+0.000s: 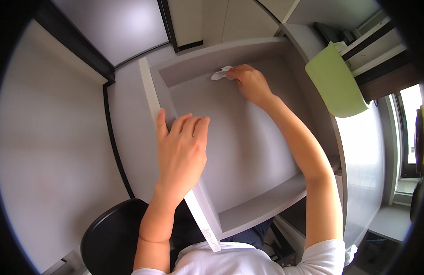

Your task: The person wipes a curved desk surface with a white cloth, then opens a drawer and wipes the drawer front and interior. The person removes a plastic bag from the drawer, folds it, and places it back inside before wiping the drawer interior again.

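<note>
A grey drawer [239, 137] is pulled out before me, its floor bare apart from the tissue and a few faint specks. My right hand [251, 82] reaches inside and pinches a crumpled white tissue [220, 73] against the floor, close to the far side wall. My left hand [184, 147] lies across the pale top edge of the drawer's front panel [201, 220]. Its fingers are apart, the little finger on the edge and the others over the inside; the thumb is hidden.
A black chair [112, 237] stands at the lower left, near pale panels [53, 137] with black trim. On the right, a light green plastic container [335, 82] sits at the edge of a glossy white desktop [361, 154]. A dark device with a cable [282, 252] lies below the drawer.
</note>
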A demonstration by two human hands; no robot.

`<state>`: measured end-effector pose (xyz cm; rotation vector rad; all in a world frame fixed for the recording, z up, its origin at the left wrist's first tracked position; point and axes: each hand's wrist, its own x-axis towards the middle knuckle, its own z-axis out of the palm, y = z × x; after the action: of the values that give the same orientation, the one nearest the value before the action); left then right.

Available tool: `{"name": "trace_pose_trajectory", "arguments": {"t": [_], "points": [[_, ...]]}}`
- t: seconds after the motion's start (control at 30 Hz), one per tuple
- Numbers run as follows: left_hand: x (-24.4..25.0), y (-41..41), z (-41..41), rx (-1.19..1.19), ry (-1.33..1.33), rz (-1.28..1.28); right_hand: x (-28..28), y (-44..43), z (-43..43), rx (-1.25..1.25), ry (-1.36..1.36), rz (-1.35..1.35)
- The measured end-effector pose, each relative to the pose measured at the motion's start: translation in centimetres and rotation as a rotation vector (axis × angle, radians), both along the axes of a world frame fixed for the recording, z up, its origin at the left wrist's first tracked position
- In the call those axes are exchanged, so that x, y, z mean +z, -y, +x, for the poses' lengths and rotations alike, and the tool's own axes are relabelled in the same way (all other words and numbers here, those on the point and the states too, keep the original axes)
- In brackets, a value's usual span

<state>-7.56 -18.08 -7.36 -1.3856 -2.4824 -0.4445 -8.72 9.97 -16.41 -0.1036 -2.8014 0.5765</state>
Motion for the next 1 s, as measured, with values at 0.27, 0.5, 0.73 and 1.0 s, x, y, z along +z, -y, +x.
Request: {"name": "trace_pose_trajectory", "arguments": {"t": [0.27, 0.5, 0.73, 1.0], "points": [[-0.3, -0.2, -0.2, 0.004, 0.039, 0.019, -1.1, -10.9, 4.3, -0.494, -0.148, 0.353], [-0.2, -0.5, -0.2, -0.035, 0.054, 0.031, -4.4, -15.1, 3.0, -0.531, -0.058, 0.219], [0.2, 0.1, -0.2, -0.005, 0.107, 0.020, -2.4, -2.5, -0.1, -0.191, -0.052, 0.223], [0.2, -0.3, -0.2, -0.013, 0.071, 0.044, -1.5, 7.5, -4.3, 0.082, -0.147, -0.107]]}}
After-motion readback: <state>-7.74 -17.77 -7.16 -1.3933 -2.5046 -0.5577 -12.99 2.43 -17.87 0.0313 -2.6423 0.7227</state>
